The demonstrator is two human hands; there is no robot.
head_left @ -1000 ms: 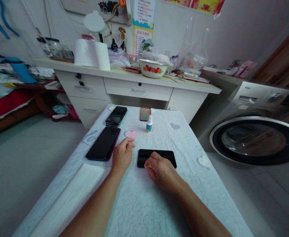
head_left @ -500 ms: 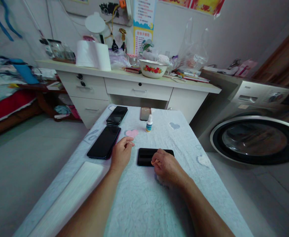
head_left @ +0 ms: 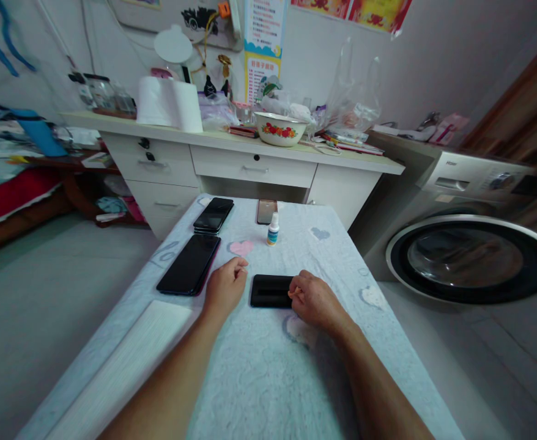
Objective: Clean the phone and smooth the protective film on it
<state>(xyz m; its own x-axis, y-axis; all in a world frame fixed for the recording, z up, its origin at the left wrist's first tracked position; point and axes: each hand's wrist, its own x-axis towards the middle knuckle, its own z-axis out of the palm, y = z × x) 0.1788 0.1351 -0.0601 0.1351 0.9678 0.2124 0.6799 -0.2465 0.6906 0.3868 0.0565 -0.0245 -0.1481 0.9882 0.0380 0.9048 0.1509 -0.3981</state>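
Note:
A black smartphone (head_left: 271, 291) lies flat, screen up, on the cloth-covered table. My right hand (head_left: 313, 298) covers its right end, fingers pinched on a small orange-tan piece, perhaps cloth, that meets the screen; most of the piece is hidden. To the left of this phone, my left hand (head_left: 225, 286) rests on the cloth with its fingers curled in and nothing visible in them. Close beside it lies a larger dark phone (head_left: 189, 265). A small white bottle (head_left: 273, 230) with a blue and yellow label stands upright beyond the hands.
Farther back are a stack of dark phones (head_left: 214, 214) and a brownish phone (head_left: 267, 211). A long white strip (head_left: 126, 360) lies along the table's left side. Behind stands a white desk (head_left: 254, 165) with a flowered bowl (head_left: 281, 129); a washing machine (head_left: 470, 214) is at right.
My right hand has slid slightly right along the phone with the orange-tan piece, baring more of the screen. My left fingers have curled in a little. The whole view has shifted slightly.

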